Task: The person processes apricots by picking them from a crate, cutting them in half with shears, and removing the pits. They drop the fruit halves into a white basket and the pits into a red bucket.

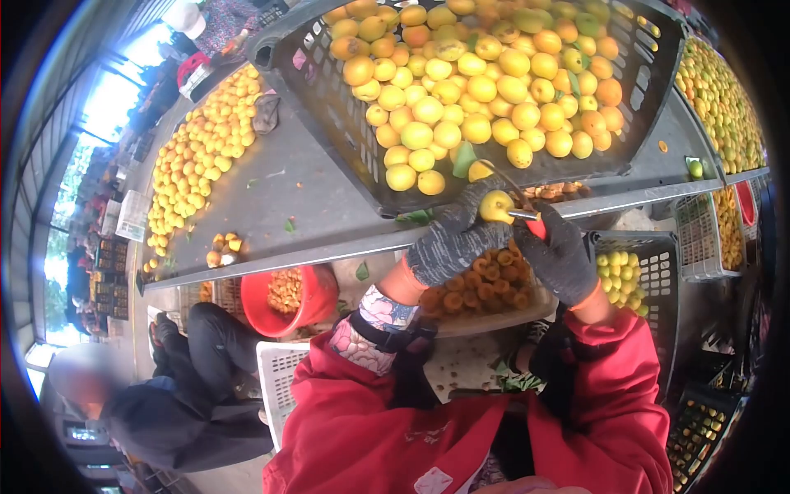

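Both my hands wear dark grey gloves and meet at the metal table's front edge. My left hand (455, 240) is closed around a yellow fruit (496, 206). My right hand (559, 253) grips a small tool with a red handle (536, 227), its metal part touching the fruit's right side. Just behind them stands a black crate (321, 132) of yellow and orange fruit, tilted toward me. Under my hands is a pale tub (494, 326) of halved orange fruit.
A heap of yellow fruit (202, 148) lies on the table at left. Below it are a red bucket (314, 298) of fruit pieces and a seated person (197, 412). A dark crate (658, 280) with greenish fruit stands at right, near a grey crate (698, 239).
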The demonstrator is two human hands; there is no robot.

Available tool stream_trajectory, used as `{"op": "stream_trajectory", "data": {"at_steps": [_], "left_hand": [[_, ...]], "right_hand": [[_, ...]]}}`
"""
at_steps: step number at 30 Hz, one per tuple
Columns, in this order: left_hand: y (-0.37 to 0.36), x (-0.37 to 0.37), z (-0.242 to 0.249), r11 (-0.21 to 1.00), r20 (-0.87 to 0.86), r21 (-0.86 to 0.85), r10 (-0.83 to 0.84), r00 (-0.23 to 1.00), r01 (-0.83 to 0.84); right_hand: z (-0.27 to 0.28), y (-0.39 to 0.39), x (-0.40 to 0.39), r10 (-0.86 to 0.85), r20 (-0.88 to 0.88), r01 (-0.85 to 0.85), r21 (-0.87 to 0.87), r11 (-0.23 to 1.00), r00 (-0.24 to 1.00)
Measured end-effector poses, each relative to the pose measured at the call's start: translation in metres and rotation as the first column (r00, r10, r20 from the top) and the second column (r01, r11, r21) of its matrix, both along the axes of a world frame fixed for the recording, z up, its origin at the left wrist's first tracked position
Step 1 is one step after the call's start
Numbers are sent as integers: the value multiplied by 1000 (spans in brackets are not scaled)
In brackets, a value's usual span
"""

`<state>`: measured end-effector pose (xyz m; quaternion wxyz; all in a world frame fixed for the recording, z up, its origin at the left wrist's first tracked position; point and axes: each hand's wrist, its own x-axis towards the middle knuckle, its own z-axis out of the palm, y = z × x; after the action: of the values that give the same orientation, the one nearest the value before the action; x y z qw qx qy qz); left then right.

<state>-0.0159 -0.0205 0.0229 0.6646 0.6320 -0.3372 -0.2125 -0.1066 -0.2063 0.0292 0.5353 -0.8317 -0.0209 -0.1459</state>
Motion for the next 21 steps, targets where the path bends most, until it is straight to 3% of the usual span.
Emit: {"op": "stream_trajectory", "data": {"at_steps": [1,4,8,16,19,21], "left_hand": [[-1,1,1,997,189,68,9,982,-22],[-2,-2,-1,983,493,92,91,865,-156],[-1,-2,4,986,492,115,52,869,-124],[2,0,-11,988,415,128,21,909,-81],[3,-1,-20,979,648,113,56,759,-169],[4,-1,-20,980,560,139,43,827,-145]], "right_hand": [[-2,0,-1,-4,36,5,-31,999,999],[-1,2,-2,0,28,1,-32,1000,1000],[-4,1,0,12,33,-10,-58,998,999],[-7,3,0,-61,66,78,-312,947,996],[-5,3,0,-59,88,84,-312,946,994],[-4,3,-1,-57,83,80,-309,948,995]]}}
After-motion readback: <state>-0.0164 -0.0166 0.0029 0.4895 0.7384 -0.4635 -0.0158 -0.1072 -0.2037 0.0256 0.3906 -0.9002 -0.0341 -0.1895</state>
